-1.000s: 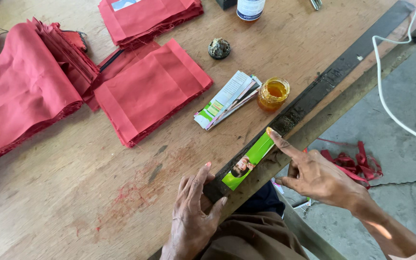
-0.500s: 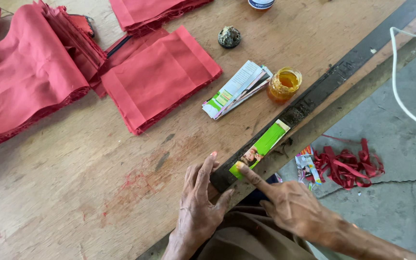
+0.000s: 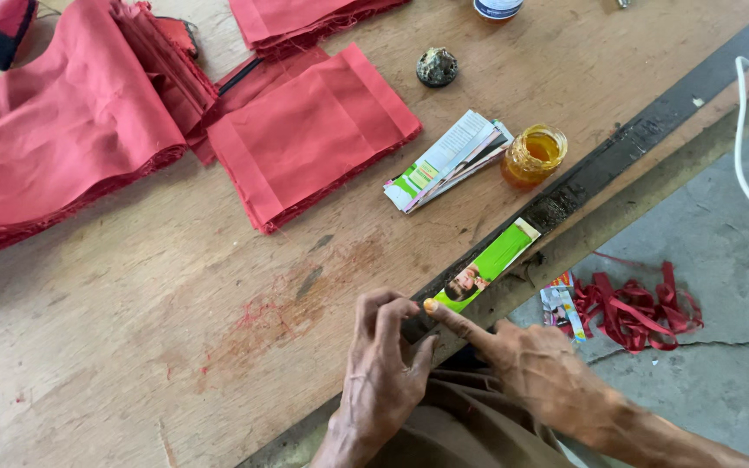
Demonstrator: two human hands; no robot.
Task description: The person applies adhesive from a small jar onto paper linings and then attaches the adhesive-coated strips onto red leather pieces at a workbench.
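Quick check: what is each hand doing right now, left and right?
Left hand: open, fingers curled over the dark strip, gripping nothing.
Right hand: open, index fingertip pressing the near end of the green paper strip; holding nothing.

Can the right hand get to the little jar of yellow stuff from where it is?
Probably yes. The right hand rests at the green strip's near end, and the jar stands just past the strip, with only bare table between.

Both hands bare: left hand (image 3: 381,381), right hand (image 3: 541,373). No gloves, rings or sleeves in view, veins raised. Orange-yellow smear on right index fingertip (glue-like). Brown trousers (image 3: 461,433) below.
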